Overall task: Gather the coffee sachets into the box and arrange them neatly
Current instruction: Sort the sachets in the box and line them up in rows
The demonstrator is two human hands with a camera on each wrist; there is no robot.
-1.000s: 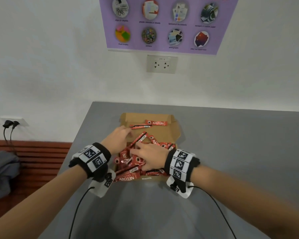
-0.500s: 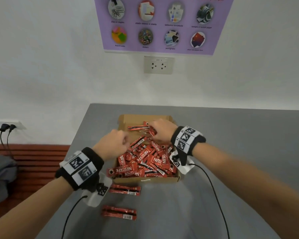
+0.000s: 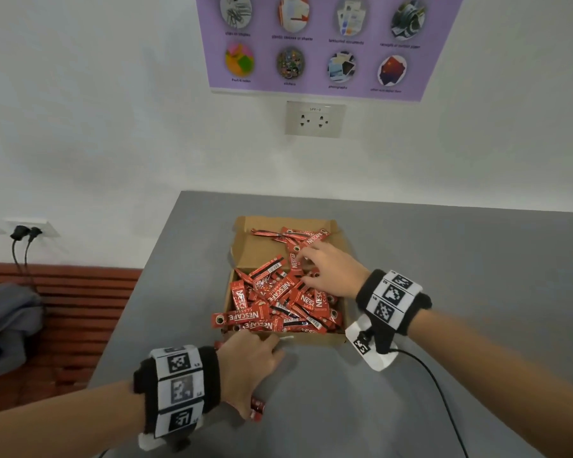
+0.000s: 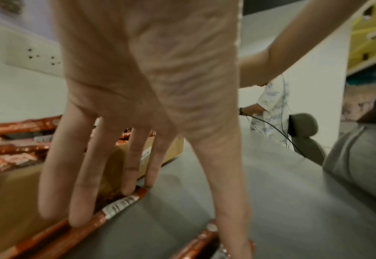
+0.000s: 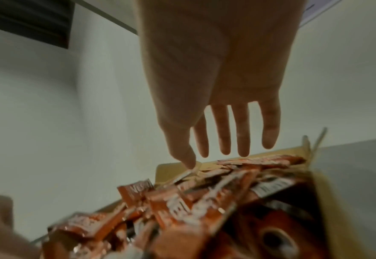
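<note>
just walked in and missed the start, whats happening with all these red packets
A person is gathering red coffee sachets into a cardboard box on a grey table. The sachets in the box lie in a jumbled heap, not yet arranged. The right hand reaches into the box with its fingers spread over the heap. The left hand is down on the table in front of the box, with straight fingers on one loose sachet and its thumb by a second loose sachet.
</note>
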